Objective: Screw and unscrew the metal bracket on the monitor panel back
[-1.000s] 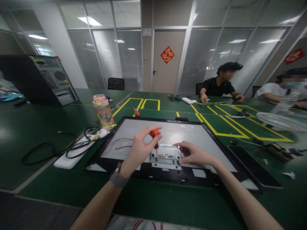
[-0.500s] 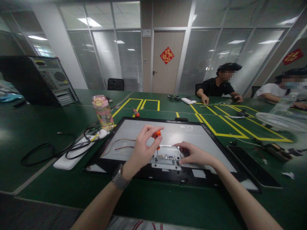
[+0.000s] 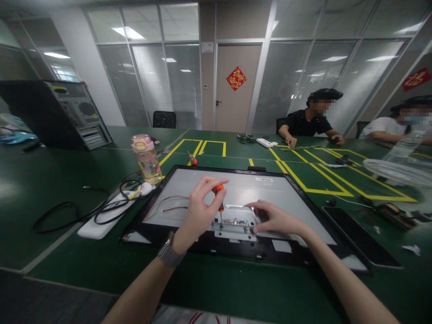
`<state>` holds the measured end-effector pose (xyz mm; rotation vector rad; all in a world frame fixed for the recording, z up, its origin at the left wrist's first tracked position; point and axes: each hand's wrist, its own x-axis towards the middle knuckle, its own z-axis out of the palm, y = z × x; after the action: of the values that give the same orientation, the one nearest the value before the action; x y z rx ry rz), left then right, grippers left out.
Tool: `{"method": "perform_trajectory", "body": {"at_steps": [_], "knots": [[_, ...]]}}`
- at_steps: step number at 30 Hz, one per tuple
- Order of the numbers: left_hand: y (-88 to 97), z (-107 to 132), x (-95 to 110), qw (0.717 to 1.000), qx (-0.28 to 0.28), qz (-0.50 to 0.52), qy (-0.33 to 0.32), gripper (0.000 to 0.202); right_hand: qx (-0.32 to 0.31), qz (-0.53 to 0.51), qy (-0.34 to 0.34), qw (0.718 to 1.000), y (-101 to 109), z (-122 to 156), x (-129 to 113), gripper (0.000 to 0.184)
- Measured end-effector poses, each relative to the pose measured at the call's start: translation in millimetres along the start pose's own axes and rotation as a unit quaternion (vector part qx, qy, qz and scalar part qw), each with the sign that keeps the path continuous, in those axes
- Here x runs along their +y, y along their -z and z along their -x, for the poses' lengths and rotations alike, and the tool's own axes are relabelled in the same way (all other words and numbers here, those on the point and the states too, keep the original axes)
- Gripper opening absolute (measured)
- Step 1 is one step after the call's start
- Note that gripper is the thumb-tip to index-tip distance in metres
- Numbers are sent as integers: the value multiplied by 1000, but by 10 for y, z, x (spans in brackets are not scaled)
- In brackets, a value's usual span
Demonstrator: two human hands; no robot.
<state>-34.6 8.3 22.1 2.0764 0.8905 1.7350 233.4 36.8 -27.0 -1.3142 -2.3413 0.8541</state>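
The step in hand looks to be screw work: the left hand (image 3: 200, 204) pinches an orange-and-black screwdriver with a moulded handle (image 3: 219, 188) between thumb and fingers, its thin metal shaft pointing down, nearly upright, at a silvery sheet-metal bracket with a row of ports (image 3: 235, 234). Whether the tip sits in a screw head is too small to tell. The right hand (image 3: 278, 218) is arched with fingers and thumb spread apart, touching the bracket's far edge and near corner, apparently bracing it. The next move would call for turning the handle with the shaft kept straight and the bracket steady.

The bracket lies between the hands, on a flat, dull-grey metal display back (image 3: 276, 191) edged by a slim black plastic frame (image 3: 280, 258). Thin, limp coloured wires (image 3: 175, 208) run beside the left hand. Left of that hand, on the smooth green bench (image 3: 236, 290), stand a rounded, see-through pink-lidded bottle (image 3: 147, 159) and, nearer, a glossy white power strip (image 3: 92, 230) with black cable looped over it.
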Motion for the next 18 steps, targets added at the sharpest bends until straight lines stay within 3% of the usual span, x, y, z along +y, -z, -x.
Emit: {"method": "perform_trajectory", "body": {"at_steps": [2, 7, 11, 15, 18], "knots": [[-1, 3, 3, 1000, 9, -5, -3, 18, -2, 0, 1, 1000, 0, -1, -3, 69], [7, 19, 0, 999, -28, 22, -3, 28, -8, -2, -4, 1000, 8, -4, -22, 68], [13, 15, 9, 1000, -3, 2, -6, 20, -5, -1, -5, 1000, 14, 0, -42, 68], [19, 5, 21, 999, -26, 18, -7, 27, -3, -1, -4, 1000, 9, -2, -41, 69], [14, 3, 19, 1000, -8, 5, -7, 22, 0, -4, -2, 1000, 4, -8, -30, 69]]}}
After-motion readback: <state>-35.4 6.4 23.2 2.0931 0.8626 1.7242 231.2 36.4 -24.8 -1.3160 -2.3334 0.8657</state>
